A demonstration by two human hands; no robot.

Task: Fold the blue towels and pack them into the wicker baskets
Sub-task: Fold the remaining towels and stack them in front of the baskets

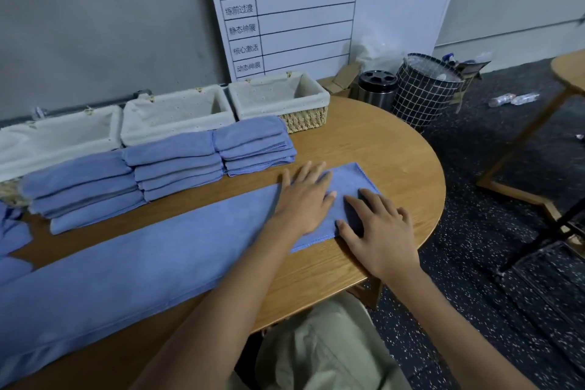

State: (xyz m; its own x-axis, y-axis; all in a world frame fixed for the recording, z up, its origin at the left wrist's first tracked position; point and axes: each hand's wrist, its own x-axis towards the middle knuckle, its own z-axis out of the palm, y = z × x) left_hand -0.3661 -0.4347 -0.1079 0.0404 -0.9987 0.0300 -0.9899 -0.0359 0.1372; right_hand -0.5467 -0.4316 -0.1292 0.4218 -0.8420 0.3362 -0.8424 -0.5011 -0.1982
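Hands: the left hand (pixel 305 199) lies flat with fingers spread on the right end of a long blue towel (pixel 133 256); the right hand (pixel 376 228) rests beside it, fingers straight, partly on the cloth and partly on the table; neither grips anything.
Long towel: folded into a narrow strip, it runs across the wooden table (pixel 386 149) from the lower left to the near right edge; its stitched end lies just past the fingertips.
Folded stacks: three piles of folded blue towels (pixel 177 165) stand in a row behind the strip, apart from it; more blue cloth shows at the far left edge.
Baskets: three wicker baskets (pixel 280 98) with pale cloth liners line the wall side of the table, just behind the piles; no towel can be seen inside them.
Background: a white wall chart (pixel 304 16) with a green header leans behind the baskets; a black checked bin (pixel 424 89) and a metal can (pixel 376 89) stand on the dark speckled floor.
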